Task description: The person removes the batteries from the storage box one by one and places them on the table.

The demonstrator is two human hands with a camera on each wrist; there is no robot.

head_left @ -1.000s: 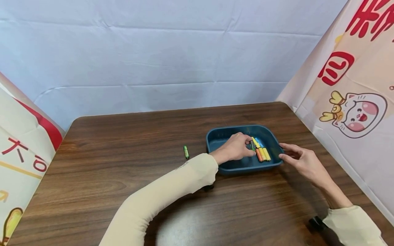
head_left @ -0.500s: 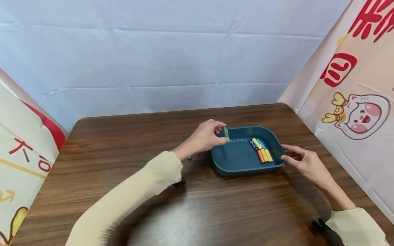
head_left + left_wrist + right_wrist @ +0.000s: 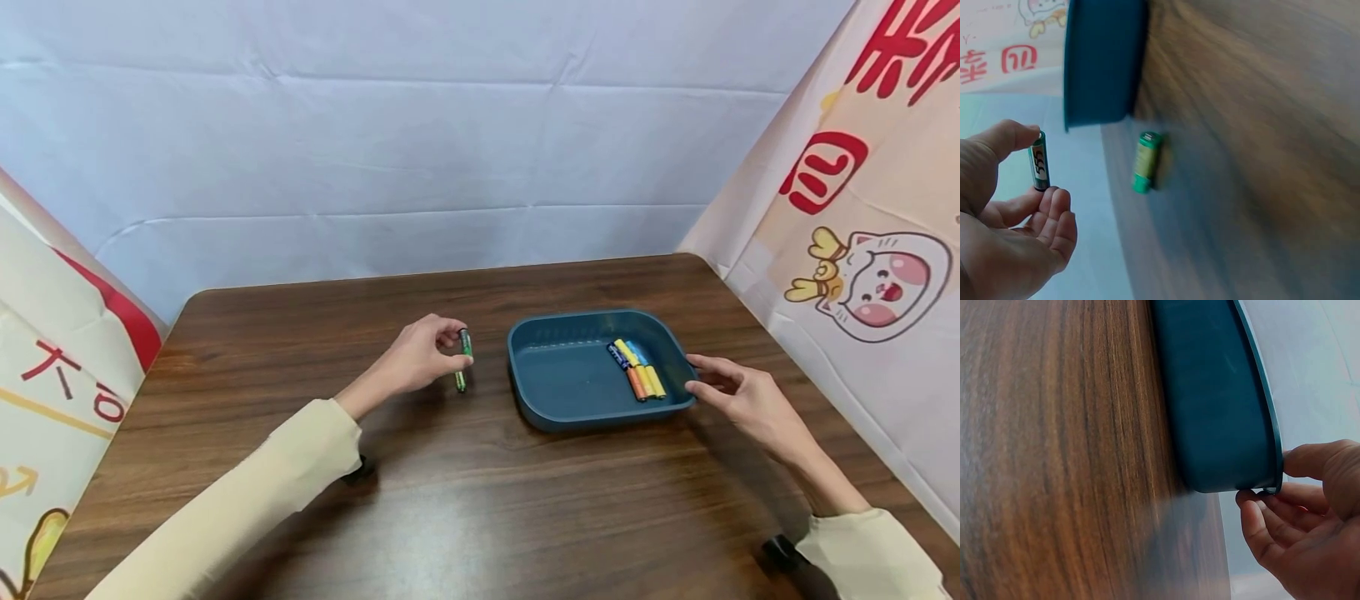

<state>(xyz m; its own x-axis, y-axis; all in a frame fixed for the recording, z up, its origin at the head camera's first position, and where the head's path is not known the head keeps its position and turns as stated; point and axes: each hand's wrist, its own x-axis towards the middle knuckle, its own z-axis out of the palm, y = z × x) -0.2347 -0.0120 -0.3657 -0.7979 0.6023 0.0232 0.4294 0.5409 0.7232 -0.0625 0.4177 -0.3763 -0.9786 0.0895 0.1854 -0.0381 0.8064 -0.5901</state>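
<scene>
My left hand [image 3: 422, 358] pinches a battery [image 3: 1039, 161] end to end between thumb and fingers, above the table and left of the tray. The held battery is green and dark with "555" on its label. Just beneath it on the wooden table lies another green battery [image 3: 1146, 162], partly covered by the held one in the head view. A dark teal tray [image 3: 570, 421] stands to the right. At its right end, my right hand [image 3: 750, 404] holds the rim, thumb and fingers at the corner in the right wrist view.
Several batteries [image 3: 636, 367], dark blue, yellow, blue and orange, lie together in the tray's right half. The brown wooden table [image 3: 525, 517] ends at a white cloth backdrop [image 3: 420, 150]. Printed cloths [image 3: 862, 208] hang at the sides.
My left hand has lifted a battery out of the tray and carried it left, over the battery on the table. My right hand stays at the tray's right end.
</scene>
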